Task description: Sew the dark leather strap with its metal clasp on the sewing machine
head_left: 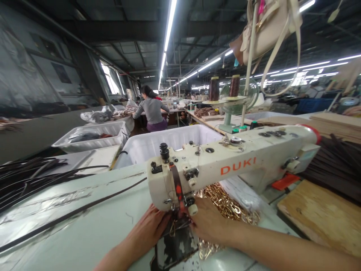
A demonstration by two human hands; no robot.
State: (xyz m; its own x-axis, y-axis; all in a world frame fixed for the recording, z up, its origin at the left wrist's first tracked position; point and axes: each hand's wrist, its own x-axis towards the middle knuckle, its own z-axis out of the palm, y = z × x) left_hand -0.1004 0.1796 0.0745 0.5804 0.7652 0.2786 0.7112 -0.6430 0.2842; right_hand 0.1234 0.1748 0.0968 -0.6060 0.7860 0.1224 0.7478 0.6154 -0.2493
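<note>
A white DUKI sewing machine (239,162) stands on the pale green table (84,226). My left hand (150,227) lies on the table just left of the needle, fingers together and pressed on a dark strap piece (175,244) under the presser foot. My right hand (210,222) rests to the right of the needle, fingers bent on the same piece. A small gold clasp (172,227) shows between the hands. A heap of gold chain (228,205) lies beside and under my right hand.
Long dark straps (34,177) lie across the table's left. White bins (152,145) stand behind the machine. A wooden board (324,216) and dark strap stacks (338,169) sit right. A cream handbag (267,30) hangs overhead. A person in grey (152,109) works farther back.
</note>
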